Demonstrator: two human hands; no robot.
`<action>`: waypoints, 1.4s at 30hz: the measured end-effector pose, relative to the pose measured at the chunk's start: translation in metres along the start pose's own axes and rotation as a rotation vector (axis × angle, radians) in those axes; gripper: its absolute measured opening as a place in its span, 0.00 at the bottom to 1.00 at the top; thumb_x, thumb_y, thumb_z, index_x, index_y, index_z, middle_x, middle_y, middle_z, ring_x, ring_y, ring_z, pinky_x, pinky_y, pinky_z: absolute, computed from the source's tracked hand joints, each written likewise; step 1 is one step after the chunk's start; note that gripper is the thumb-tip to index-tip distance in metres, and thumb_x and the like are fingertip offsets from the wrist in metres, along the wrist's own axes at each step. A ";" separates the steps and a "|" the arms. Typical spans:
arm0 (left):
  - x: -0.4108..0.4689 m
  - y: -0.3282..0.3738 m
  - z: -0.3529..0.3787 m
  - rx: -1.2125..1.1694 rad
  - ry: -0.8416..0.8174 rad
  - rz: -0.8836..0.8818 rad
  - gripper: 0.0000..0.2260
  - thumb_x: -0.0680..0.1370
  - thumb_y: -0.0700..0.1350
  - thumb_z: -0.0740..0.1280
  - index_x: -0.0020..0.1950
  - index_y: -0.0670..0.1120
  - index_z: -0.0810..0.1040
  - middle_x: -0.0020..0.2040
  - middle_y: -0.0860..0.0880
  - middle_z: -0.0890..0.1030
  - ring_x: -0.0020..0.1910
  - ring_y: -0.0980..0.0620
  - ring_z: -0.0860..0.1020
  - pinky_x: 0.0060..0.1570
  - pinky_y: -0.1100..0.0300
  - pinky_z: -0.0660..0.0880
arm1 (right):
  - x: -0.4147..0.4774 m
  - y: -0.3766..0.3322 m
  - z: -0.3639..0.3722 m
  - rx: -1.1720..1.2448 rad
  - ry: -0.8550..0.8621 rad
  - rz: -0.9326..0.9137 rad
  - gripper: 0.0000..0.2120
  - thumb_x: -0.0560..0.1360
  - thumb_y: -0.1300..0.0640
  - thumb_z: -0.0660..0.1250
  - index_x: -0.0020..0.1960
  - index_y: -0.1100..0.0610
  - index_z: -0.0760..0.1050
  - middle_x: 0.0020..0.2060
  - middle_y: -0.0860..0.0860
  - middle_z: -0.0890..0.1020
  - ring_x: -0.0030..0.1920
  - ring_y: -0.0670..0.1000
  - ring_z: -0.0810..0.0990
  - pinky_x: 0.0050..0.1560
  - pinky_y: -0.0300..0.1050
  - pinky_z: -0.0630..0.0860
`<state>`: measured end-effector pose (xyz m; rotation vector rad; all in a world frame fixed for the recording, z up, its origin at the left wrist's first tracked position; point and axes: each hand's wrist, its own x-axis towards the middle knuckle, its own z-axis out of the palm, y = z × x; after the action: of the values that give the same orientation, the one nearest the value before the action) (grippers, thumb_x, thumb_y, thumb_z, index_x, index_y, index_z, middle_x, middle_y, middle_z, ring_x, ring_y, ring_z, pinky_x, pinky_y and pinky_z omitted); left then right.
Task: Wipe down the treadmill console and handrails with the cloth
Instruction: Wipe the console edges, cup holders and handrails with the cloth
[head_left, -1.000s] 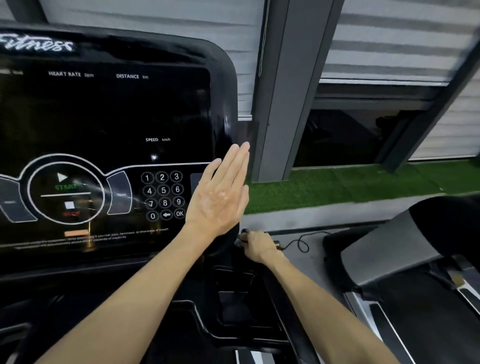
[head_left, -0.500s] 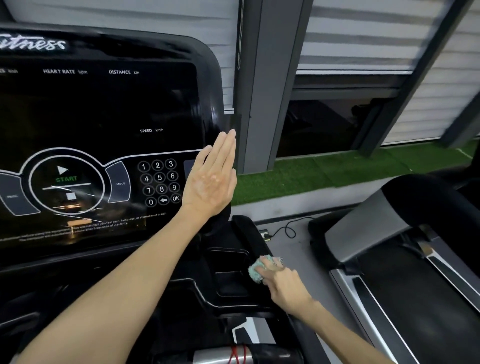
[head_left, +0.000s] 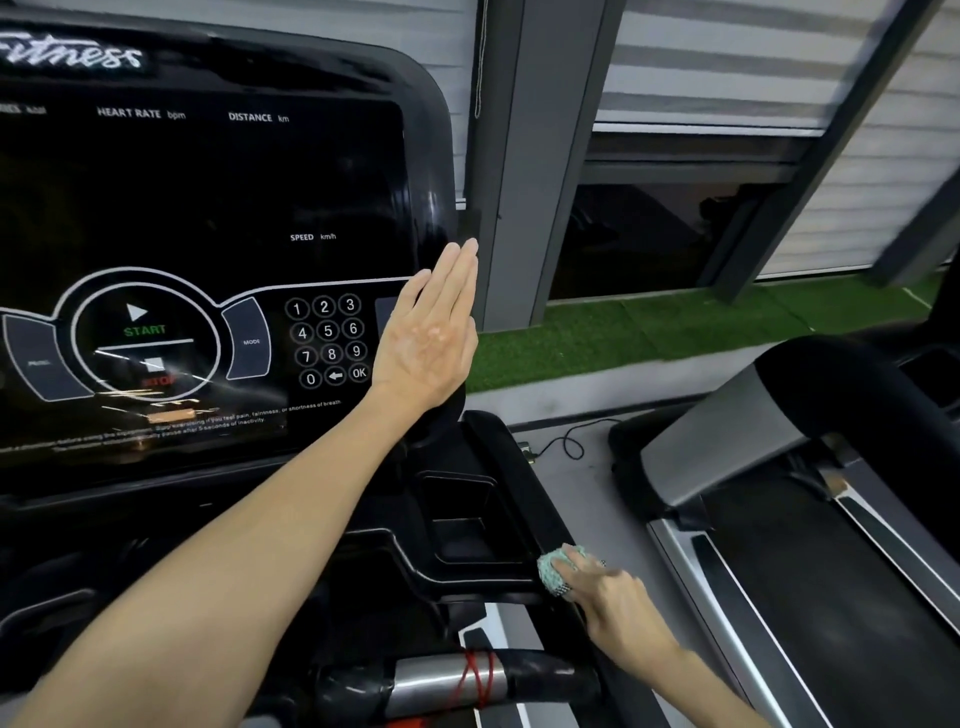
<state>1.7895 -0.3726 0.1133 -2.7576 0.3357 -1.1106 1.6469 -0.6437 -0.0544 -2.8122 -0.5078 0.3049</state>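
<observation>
Nearest the camera, the front handlebar (head_left: 457, 680) runs across the bottom of the view, silver in the middle with red thread wound round it and black grips either side. It looks untouched for now.

Just above it, the right hand (head_left: 618, 597) has its fingers bent over a bunched teal cloth (head_left: 558, 569) and presses the wad against the lower end of the black right handrail (head_left: 519, 483), beside the recessed storage tray (head_left: 467, 514). So the step in hand appears to be wiping that rail, with the cloth near its end closest to the person.

Farther up, the left hand (head_left: 426, 338) lies flat on the right edge of the console (head_left: 208, 234), fingers straight and pressed together, holding nothing; it seems to be bracing. It sits just right of the number keypad (head_left: 327, 340), and the display beyond is dark apart from its printed labels.

The next move likely calls for running the cloth firmly along the rail and round its underside, then carrying it to the handlebar or the console face. On the console, light pressure would suit, since the start and stop keys sit close by.

Beyond the machine lie a looped cable (head_left: 566, 441) on the floor, a neighbouring treadmill (head_left: 753, 457), a strip of artificial grass (head_left: 675, 332) and slatted blinds (head_left: 727, 62).
</observation>
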 end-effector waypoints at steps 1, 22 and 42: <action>0.000 0.000 0.001 0.008 0.003 -0.001 0.26 0.82 0.44 0.51 0.79 0.37 0.51 0.81 0.43 0.52 0.79 0.47 0.52 0.75 0.52 0.52 | 0.007 -0.002 -0.003 -0.012 -0.024 -0.006 0.25 0.78 0.63 0.60 0.73 0.48 0.66 0.74 0.48 0.64 0.72 0.55 0.67 0.62 0.55 0.75; 0.000 0.003 0.004 0.058 0.001 -0.013 0.26 0.82 0.44 0.52 0.79 0.37 0.53 0.80 0.44 0.53 0.79 0.47 0.52 0.75 0.51 0.53 | 0.126 -0.024 -0.016 -0.121 -0.013 -0.179 0.24 0.74 0.69 0.57 0.66 0.50 0.71 0.72 0.48 0.66 0.66 0.58 0.69 0.50 0.46 0.70; -0.030 0.018 -0.033 -0.244 -0.117 0.072 0.24 0.82 0.46 0.57 0.76 0.37 0.62 0.78 0.41 0.61 0.77 0.44 0.60 0.74 0.48 0.60 | -0.018 -0.019 -0.020 0.285 0.071 0.103 0.18 0.76 0.67 0.61 0.56 0.47 0.80 0.54 0.45 0.84 0.54 0.51 0.81 0.52 0.43 0.77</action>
<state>1.7426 -0.3841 0.1125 -2.9770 0.5860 -0.9424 1.6297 -0.6369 -0.0273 -2.5649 -0.2789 0.2722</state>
